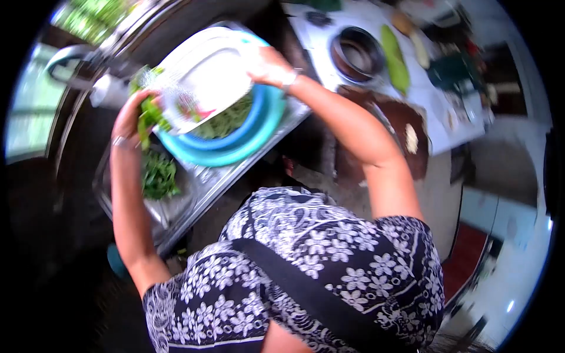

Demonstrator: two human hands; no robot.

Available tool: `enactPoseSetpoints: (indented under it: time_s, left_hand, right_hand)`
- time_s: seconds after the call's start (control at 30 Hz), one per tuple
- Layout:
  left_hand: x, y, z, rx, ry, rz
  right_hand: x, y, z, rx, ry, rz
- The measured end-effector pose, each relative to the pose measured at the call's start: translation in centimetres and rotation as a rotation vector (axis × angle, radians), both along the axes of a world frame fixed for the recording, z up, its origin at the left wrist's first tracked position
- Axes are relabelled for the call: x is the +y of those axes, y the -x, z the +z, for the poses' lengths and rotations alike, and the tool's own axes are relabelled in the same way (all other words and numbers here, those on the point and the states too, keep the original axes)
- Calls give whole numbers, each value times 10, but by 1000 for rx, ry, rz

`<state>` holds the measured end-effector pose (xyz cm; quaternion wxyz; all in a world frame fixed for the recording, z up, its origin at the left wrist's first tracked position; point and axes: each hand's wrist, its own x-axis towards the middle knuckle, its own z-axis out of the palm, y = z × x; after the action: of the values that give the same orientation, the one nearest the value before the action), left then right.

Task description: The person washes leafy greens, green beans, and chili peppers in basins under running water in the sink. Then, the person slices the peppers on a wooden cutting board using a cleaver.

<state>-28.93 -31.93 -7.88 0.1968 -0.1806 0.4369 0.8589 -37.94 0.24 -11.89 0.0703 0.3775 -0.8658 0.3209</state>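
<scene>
My right hand (pixel 272 69) grips the right end of a white oval tray (pixel 215 79), tilted over a blue and a teal basin (pixel 268 126). At the tray's lower left edge, my left hand (pixel 132 115) is closed around leafy greens (pixel 152 117); whether it also holds the tray, I cannot tell. Something red lies at the tray's lower end, blurred. Cut greens (pixel 226 122) show inside the blue basin, partly hidden by the tray. More dark leaves (pixel 159 176) sit in the sink below my left wrist.
A metal sink edge (pixel 203 197) runs diagonally below the basins. On the white table (pixel 447 138) at the right are a dark round pan (pixel 357 54), a long green vegetable (pixel 394 59) and a brown board (pixel 416 156). A faucet (pixel 67 56) stands at the left.
</scene>
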Motion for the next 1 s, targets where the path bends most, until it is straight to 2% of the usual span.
enactPoseSetpoints:
  time_s: [0.03, 0.07, 0.13, 0.2, 0.3, 0.43, 0.47, 0.5, 0.6, 0.67, 0.73, 0.8, 0.83, 0.87, 0.93, 0.97, 1.0]
  left_hand:
    - [-7, -5, 3, -20, 40, 14]
    - [-11, -10, 13, -41, 131, 62]
    - [-37, -20, 7, 22, 32, 28]
    - [-40, -40, 28, 14, -42, 49]
    - [-19, -66, 59, 153, 76, -50]
    - [29, -85, 85, 181, 290, -166]
    - [51, -87, 90, 175, 346, -195]
    - [77, -87, 94, 160, 393, -227]
    - [159, -75, 93, 86, 420, -526]
    - [205, -61, 75, 153, 362, -787]
    - [247, -49, 50, 140, 370, -948]
    - [292, -46, 2, 220, 312, -916]
    - [315, -45, -22, 343, 379, -873]
    - [336, -43, -36, 338, 432, -828]
    - [374, -46, -53, 290, 376, -716]
    - [400, -49, -95, 549, 383, -584]
    - [410, -50, -95, 670, 499, -535]
  right_hand:
    - [0, -1, -2, -8, -25, -27]
    - [-5, 6, -17, -148, 4, -89]
    - [-12, 5, -15, -336, -52, -265]
    - [-13, -4, 14, -540, -78, -340]
    - [-9, 1, 23, -616, -98, -273]
    - [-6, 12, 33, -625, -94, -217]
    - [-10, 17, 42, -755, -110, -282]
    - [-8, 13, 54, -773, -67, -317]
    - [-10, 17, 62, -789, -24, -354]
    - [-10, 22, 80, -905, -63, -347]
    - [-16, -1, 103, -718, -134, -447]
    - [-22, -11, 109, -579, -196, -470]
    - [-25, -9, 103, -529, -220, -439]
    - [-35, -2, 107, -560, -300, -432]
    - [-25, 35, 99, -636, -298, -92]
    - [-20, 53, 96, -688, -283, 76]
    - [-28, 61, 73, -590, -237, 123]
